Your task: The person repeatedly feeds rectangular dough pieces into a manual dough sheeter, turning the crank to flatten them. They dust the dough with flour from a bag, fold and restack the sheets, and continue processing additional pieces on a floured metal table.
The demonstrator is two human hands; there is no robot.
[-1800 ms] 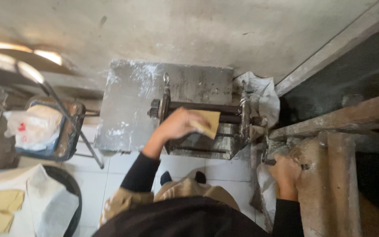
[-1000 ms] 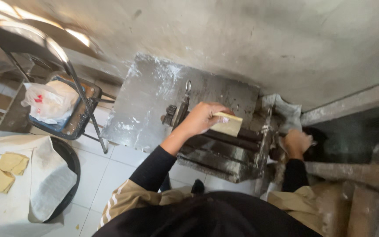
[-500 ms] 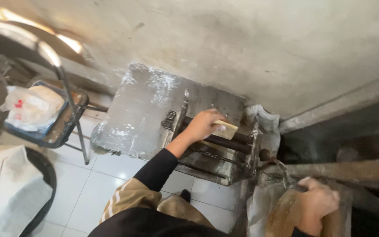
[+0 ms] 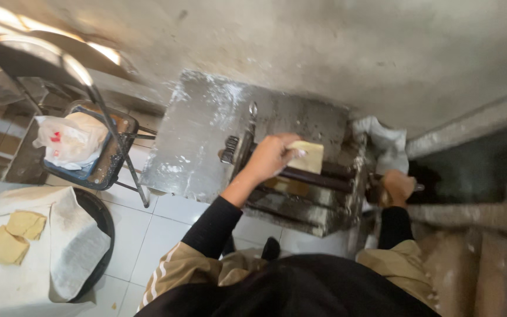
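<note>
Left hand (image 4: 270,157) pinches a pale yellow dough sheet (image 4: 308,157), holding it on the dark rollers (image 4: 318,176) of the metal rolling machine (image 4: 300,205). Right hand (image 4: 396,186) is closed around the crank handle (image 4: 415,188) on the machine's right side. Floured steel tray (image 4: 206,141) slopes off to the left, bare. White cloth (image 4: 382,138) just right of the rollers, concrete wall (image 4: 324,53) close behind. Left: folding chair (image 4: 60,76) carrying a plastic bag (image 4: 68,141); near left, dough pieces (image 4: 16,235) on cloth over a dark tub (image 4: 102,226). White tiled floor (image 4: 159,229).
</note>
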